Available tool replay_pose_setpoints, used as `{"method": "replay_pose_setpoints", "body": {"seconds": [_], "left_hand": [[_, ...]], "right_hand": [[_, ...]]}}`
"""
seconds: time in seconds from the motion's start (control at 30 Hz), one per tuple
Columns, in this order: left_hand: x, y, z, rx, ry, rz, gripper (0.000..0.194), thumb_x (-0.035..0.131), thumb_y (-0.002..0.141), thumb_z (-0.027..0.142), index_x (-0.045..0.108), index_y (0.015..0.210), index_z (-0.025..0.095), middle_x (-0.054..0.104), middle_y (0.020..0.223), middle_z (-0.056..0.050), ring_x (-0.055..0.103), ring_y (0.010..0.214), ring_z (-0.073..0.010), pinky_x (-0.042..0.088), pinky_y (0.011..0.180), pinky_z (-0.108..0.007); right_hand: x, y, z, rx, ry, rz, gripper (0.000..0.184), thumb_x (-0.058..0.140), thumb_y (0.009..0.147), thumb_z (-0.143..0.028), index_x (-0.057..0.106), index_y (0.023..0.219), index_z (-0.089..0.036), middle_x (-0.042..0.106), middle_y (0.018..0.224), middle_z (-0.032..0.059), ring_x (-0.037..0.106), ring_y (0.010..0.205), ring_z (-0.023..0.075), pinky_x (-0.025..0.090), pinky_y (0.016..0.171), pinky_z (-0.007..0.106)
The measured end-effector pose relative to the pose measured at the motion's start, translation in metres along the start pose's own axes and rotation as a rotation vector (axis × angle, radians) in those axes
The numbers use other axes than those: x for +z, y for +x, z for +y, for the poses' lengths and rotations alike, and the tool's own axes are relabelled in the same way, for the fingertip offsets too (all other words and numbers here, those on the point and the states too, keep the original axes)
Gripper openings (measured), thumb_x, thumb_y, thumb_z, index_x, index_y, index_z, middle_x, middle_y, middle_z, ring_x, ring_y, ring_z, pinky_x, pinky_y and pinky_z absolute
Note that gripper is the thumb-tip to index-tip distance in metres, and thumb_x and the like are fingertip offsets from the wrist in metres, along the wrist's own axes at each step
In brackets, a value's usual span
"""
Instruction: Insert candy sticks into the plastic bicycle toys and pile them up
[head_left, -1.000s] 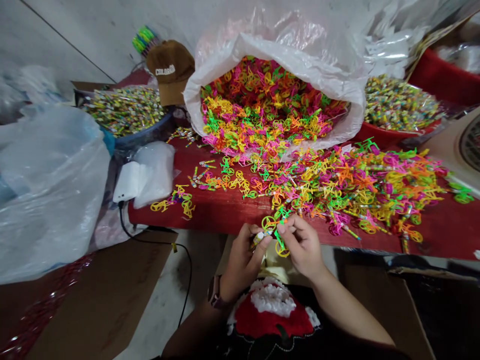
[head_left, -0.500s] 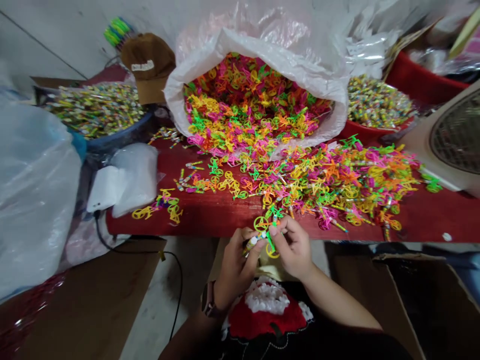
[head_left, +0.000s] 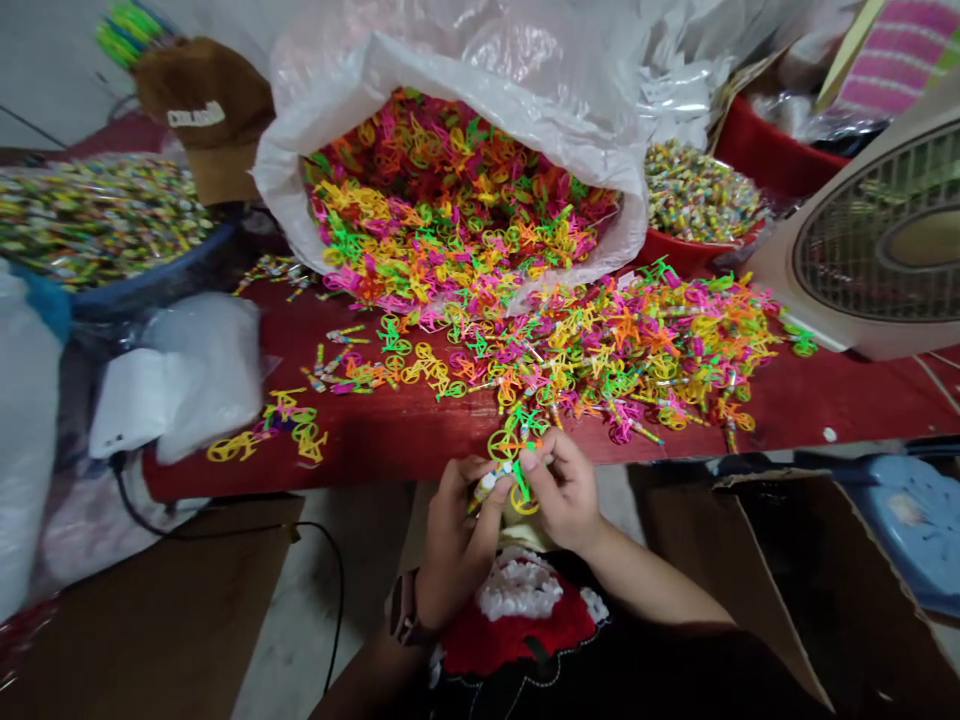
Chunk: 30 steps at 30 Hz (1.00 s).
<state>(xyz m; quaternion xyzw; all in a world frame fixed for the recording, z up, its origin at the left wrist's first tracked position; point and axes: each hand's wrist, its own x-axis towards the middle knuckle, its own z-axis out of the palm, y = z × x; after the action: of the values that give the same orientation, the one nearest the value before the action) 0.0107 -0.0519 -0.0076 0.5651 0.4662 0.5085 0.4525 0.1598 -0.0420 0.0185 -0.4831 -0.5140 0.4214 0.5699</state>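
My left hand [head_left: 457,530], a dark watch on its wrist, is closed around small patterned tubes [head_left: 484,488] with white ends. My right hand [head_left: 566,495] pinches a tiny plastic toy bicycle [head_left: 521,482] with a green frame and yellow wheels. Both hands meet just off the table's front edge, fingertips almost touching. Other coloured plastic parts stick out above the fingers; which hand grips them I cannot tell. Beyond lies a loose pile of bright toy bicycles [head_left: 637,345], many with patterned tubes among them.
An open white sack [head_left: 289,170] spills more toy bicycles onto the red table [head_left: 375,425]. Tubs of patterned tubes stand left [head_left: 97,225] and right [head_left: 697,195]. A fan [head_left: 780,270] is at the right, a brown cap [head_left: 214,110] at the back left, and a cabled white device [head_left: 131,400] nearer.
The camera view has turned to the right, so everything sits further left and the fan and a blue stool show more. Both hands keep nearly the same grip.
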Motion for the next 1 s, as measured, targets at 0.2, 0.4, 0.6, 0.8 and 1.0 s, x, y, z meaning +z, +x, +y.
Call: {"method": "replay_pose_setpoints", "body": {"seconds": [0.2, 0.4, 0.6, 0.8, 1.0], "left_hand": [[0.0, 0.003, 0.004, 0.102, 0.053, 0.035, 0.012, 0.07, 0.099, 0.027, 0.065, 0.11, 0.023, 0.069, 0.098, -0.003, 0.07, 0.092, -0.0177, 0.056, 0.083, -0.026], [-0.008, 0.009, 0.006, 0.296, 0.221, -0.029, 0.015, 0.063, 0.098, 0.016, 0.064, 0.111, 0.025, 0.072, 0.096, -0.003, 0.072, 0.086, -0.0169, 0.056, 0.078, -0.025], [-0.021, 0.017, -0.001, 0.518, 0.376, -0.238, 0.033, 0.057, 0.088, 0.007, 0.059, 0.115, 0.024, 0.072, 0.093, -0.006, 0.067, 0.076, -0.0182, 0.051, 0.068, -0.027], [-0.017, 0.021, 0.0, 0.412, 0.37, -0.261, 0.022, 0.054, 0.096, 0.014, 0.06, 0.115, 0.022, 0.073, 0.094, -0.006, 0.071, 0.078, -0.0195, 0.052, 0.069, -0.028], [-0.021, 0.019, -0.01, -0.007, 0.232, -0.178, 0.023, 0.049, 0.109, 0.034, 0.062, 0.121, 0.02, 0.071, 0.098, -0.006, 0.07, 0.084, -0.0189, 0.051, 0.075, -0.029]], "right_hand": [[0.003, -0.002, 0.002, -0.018, -0.03, 0.036, 0.037, 0.061, 0.103, -0.052, 0.05, 0.08, -0.026, 0.045, 0.069, -0.0039, 0.038, 0.06, 0.0146, 0.036, 0.058, 0.029], [0.002, 0.004, -0.005, -0.015, -0.009, -0.011, 0.036, 0.061, 0.103, -0.051, 0.05, 0.08, -0.025, 0.045, 0.067, -0.0046, 0.038, 0.058, 0.0142, 0.035, 0.057, 0.029], [-0.001, 0.003, -0.008, 0.035, -0.001, -0.023, 0.037, 0.062, 0.103, -0.052, 0.052, 0.079, -0.025, 0.05, 0.067, -0.0042, 0.042, 0.058, 0.0137, 0.035, 0.056, 0.028], [0.001, 0.009, -0.003, 0.015, -0.1, -0.056, 0.038, 0.064, 0.102, -0.051, 0.052, 0.077, -0.024, 0.049, 0.064, -0.0042, 0.044, 0.058, 0.0137, 0.036, 0.056, 0.028], [-0.054, 0.08, -0.032, -0.239, -0.319, 0.309, 0.025, 0.071, 0.098, -0.045, 0.063, 0.09, -0.022, 0.06, 0.074, -0.0019, 0.054, 0.063, 0.0134, 0.042, 0.06, 0.028]]}}
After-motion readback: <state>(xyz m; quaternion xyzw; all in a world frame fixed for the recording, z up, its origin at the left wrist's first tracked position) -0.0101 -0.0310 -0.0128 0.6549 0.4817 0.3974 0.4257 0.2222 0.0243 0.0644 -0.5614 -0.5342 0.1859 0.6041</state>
